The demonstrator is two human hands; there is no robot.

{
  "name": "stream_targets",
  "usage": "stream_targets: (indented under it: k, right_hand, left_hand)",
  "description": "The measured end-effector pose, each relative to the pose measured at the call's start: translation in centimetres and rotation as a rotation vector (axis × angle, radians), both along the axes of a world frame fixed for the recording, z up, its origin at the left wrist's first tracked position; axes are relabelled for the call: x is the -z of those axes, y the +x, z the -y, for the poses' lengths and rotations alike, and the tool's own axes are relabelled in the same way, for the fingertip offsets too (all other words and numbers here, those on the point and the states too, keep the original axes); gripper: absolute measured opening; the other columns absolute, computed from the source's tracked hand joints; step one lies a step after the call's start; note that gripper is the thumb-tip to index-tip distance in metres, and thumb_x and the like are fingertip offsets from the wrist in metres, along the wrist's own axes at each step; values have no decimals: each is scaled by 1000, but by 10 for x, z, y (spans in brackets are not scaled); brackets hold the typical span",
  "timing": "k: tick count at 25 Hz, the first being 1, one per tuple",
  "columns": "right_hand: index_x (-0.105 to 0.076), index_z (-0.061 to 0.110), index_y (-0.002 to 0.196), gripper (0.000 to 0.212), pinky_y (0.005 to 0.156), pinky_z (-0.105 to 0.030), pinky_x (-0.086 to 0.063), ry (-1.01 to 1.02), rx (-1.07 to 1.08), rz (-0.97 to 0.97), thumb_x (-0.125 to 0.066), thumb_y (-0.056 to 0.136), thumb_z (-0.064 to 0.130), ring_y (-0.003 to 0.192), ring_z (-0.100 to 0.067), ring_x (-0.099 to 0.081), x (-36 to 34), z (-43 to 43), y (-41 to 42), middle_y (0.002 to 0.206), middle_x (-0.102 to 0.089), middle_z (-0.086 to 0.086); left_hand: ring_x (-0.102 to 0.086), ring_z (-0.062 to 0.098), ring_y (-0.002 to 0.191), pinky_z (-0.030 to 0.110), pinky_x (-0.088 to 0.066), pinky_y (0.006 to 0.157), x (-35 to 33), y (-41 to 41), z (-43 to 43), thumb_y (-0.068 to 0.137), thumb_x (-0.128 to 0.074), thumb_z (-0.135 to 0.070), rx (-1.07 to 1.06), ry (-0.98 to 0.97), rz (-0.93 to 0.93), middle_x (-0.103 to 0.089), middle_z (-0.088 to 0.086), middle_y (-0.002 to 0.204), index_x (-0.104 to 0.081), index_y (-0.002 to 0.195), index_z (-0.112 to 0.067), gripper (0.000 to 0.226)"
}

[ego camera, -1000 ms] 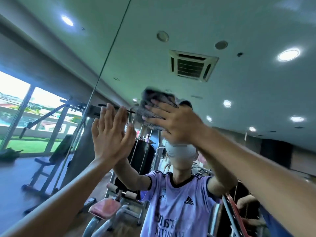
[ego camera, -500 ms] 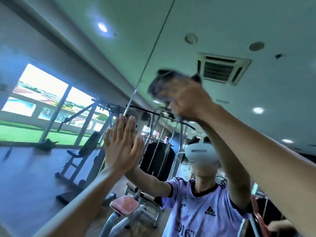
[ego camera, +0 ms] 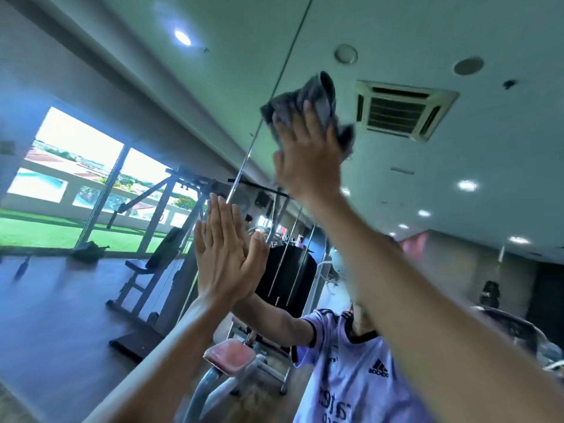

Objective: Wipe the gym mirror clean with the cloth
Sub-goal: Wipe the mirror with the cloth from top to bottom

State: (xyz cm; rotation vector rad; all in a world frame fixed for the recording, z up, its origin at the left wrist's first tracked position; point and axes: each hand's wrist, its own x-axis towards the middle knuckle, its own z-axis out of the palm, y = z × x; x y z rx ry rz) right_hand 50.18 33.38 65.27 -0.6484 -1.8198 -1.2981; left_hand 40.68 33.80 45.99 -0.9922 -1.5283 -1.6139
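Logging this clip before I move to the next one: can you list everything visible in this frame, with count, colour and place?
mirror: one, glass with a seam, fills the view ahead.
cloth: one, grey, high on the mirror.
air-conditioning vent: one, white, reflected, right of the cloth.
ceiling lights: several, white, reflected across the ceiling.
weight machine: one, grey and black, reflected left of centre.
seat pad: one, pink, reflected at bottom centre.
left hand: one, flat on the mirror, below the cloth.
right hand: one, pressing the cloth to the mirror.
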Motion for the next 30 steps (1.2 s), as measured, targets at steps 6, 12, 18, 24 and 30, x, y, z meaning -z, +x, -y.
stream_targets:
  k: [6, 12, 18, 24, 30]
  right_hand:
    - [-34, 37, 151, 55, 119, -53, -17, -8, 68, 672, -28, 97, 45, 147, -22, -26, 29, 10, 20, 161, -28, 4]
    - [-30, 22, 155, 63, 118, -50, -23, -49, 3, 180, -21, 94, 32, 151, -27, -17, 78, 12, 23, 161, -26, -7]
    - [-24, 39, 153, 52, 120, -45, 6, -52, 170, 633, -34, 102, 40, 152, -18, -8, 19, 18, 70, 164, -15, 9]
    - [-41, 22, 149, 61, 116, -61, -26, 8, 2, 492, -53, 90, 24, 145, -29, -32, 143, 9, 135, 154, -42, -6]
    - [-26, 28, 153, 65, 115, -56, -26, 60, 57, -144, -41, 90, 26, 145, -30, -30, 69, 4, 279, 156, -37, -6]
  left_hand:
    - [-1, 28, 154, 50, -4, 123, 29, 4, -5, 99, -13, -43, -59, -54, 25, 1, 21, 164, -4, 156, -3, 71]
    - [-3, 21, 154, 52, -9, 123, 39, 8, 0, 97, -16, -39, -13, -29, 28, -10, 16, 165, -13, 156, 1, 71]
    - [-4, 22, 154, 52, -13, 122, 61, 16, -3, 100, -21, -34, -40, -88, -5, -5, 12, 167, -12, 157, -3, 66]
    - [-1, 23, 154, 51, -7, 122, 60, 62, 13, 101, -18, -38, 110, -104, -160, -4, 15, 166, -12, 157, -2, 67]
    - [-3, 27, 154, 58, -15, 119, 48, 121, 16, 102, -16, -34, 128, -138, -314, -7, 16, 166, -14, 158, -5, 63]
